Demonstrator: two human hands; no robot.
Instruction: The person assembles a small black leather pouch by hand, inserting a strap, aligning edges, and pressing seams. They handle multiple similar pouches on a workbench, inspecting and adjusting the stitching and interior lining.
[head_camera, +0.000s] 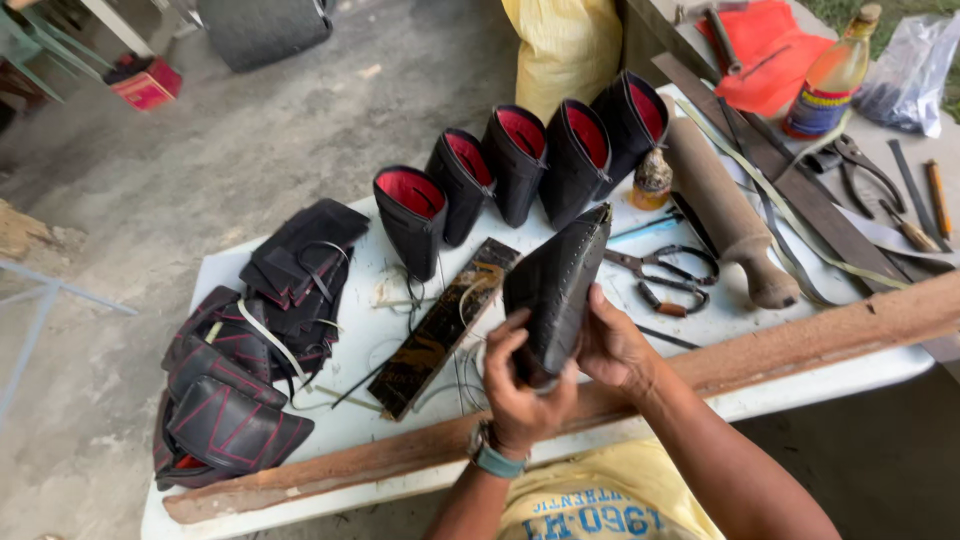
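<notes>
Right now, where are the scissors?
In the head view, the scissors lie on the white table, right of the held black pouch, beside the wooden roller.

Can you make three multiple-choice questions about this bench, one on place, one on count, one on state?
1. Where are the scissors?
A. Right of the held pouch
B. On the floor
C. On the flat pieces

2. How many red-lined pouches stand in the row?
A. Two
B. Five
C. Nine

3. How is the held pouch gripped?
A. By both hands
B. Left hand only
C. Lying untouched

Answers: 1 A, they lie on the table right of it. 2 B, five stand open. 3 A, left hand and right hand clasp it.
</notes>
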